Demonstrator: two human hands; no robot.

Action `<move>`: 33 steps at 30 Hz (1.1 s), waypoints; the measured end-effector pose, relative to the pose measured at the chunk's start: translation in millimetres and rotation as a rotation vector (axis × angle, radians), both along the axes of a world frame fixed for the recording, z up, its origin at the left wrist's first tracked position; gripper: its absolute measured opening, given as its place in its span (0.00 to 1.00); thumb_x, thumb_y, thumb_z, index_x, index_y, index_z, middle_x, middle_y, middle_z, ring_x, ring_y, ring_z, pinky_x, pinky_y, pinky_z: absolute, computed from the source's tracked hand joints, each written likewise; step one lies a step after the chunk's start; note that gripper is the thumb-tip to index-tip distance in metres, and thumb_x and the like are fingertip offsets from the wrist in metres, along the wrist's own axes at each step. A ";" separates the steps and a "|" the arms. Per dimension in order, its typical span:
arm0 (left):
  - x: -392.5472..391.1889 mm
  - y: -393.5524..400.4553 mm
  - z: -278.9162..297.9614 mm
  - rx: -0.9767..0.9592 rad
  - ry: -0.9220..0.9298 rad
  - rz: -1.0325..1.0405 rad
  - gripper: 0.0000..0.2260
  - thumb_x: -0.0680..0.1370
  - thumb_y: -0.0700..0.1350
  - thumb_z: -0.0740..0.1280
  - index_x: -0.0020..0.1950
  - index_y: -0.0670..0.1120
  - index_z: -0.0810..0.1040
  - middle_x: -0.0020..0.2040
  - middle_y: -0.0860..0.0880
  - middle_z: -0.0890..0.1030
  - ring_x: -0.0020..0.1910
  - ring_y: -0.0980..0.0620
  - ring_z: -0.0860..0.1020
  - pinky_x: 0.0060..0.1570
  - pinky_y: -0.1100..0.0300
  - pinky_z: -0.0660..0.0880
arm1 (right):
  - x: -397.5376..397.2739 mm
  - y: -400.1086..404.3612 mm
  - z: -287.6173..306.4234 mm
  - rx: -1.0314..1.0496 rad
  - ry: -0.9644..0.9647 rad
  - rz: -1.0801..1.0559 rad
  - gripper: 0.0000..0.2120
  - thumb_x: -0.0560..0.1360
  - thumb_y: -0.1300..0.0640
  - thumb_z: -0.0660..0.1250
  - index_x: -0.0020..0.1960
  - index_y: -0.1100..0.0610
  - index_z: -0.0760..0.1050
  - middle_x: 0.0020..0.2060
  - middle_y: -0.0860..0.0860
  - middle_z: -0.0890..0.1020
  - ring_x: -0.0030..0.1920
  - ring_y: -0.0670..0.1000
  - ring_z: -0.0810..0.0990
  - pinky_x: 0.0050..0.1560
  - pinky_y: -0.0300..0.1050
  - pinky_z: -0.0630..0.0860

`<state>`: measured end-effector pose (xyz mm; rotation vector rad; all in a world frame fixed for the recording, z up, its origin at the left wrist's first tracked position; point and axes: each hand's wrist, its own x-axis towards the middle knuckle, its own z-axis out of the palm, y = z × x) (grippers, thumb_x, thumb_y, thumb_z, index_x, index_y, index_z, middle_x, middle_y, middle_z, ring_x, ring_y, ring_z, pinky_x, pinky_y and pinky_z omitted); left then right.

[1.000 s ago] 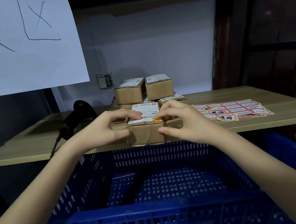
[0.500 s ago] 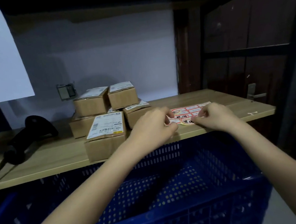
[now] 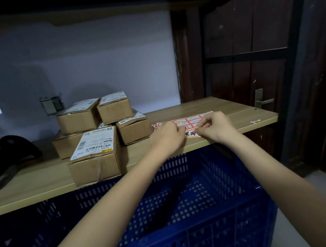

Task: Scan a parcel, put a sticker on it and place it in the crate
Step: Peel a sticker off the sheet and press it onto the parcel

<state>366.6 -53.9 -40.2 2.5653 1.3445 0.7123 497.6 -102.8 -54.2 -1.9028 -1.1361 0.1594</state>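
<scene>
The brown cardboard parcel with a white shipping label on top sits alone at the table's front edge, with no hand on it. To its right lies the red-and-white sticker sheet. My left hand rests on the sheet's left part with curled fingers, holding it down. My right hand pinches the edge of a sticker at the sheet's near side with thumb and forefinger. The blue perforated crate stands below the table edge, and nothing shows inside it.
Several more labelled parcels are stacked behind the front one. A black handheld scanner lies at the left on the wooden table. A dark wooden door stands at the right.
Both hands let go of the front parcel and moved right onto the sticker sheet. My view swung right with them. My right fingers now pinch a sticker's edge.
</scene>
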 end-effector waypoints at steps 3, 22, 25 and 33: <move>-10.1 -9.2 5.8 -0.068 -0.131 -0.016 0.15 0.77 0.51 0.58 0.44 0.42 0.79 0.46 0.43 0.82 0.51 0.41 0.79 0.43 0.55 0.70 | -9.9 -9.7 6.1 0.150 0.201 0.106 0.12 0.68 0.65 0.72 0.31 0.52 0.76 0.26 0.49 0.77 0.29 0.45 0.75 0.36 0.37 0.73; -188.5 -62.4 10.1 -0.199 -0.746 -0.214 0.11 0.76 0.41 0.65 0.34 0.47 0.78 0.32 0.51 0.80 0.29 0.64 0.74 0.32 0.75 0.70 | -157.4 -51.2 37.0 0.406 0.360 0.578 0.10 0.67 0.66 0.74 0.34 0.53 0.79 0.23 0.45 0.81 0.35 0.50 0.77 0.39 0.39 0.72; -201.3 -63.8 3.4 -0.251 -0.798 -0.240 0.08 0.76 0.40 0.66 0.38 0.48 0.80 0.36 0.53 0.81 0.36 0.61 0.76 0.40 0.73 0.72 | -169.1 -46.4 30.1 0.391 0.350 0.575 0.09 0.67 0.65 0.75 0.35 0.53 0.79 0.23 0.45 0.82 0.32 0.46 0.78 0.34 0.32 0.72; -212.1 -61.1 0.8 -0.129 -0.659 -0.168 0.04 0.75 0.38 0.67 0.46 0.41 0.81 0.37 0.50 0.79 0.29 0.68 0.73 0.31 0.77 0.67 | -180.3 -39.7 26.4 0.437 0.172 0.496 0.08 0.69 0.62 0.74 0.36 0.54 0.76 0.29 0.46 0.79 0.29 0.41 0.71 0.30 0.28 0.67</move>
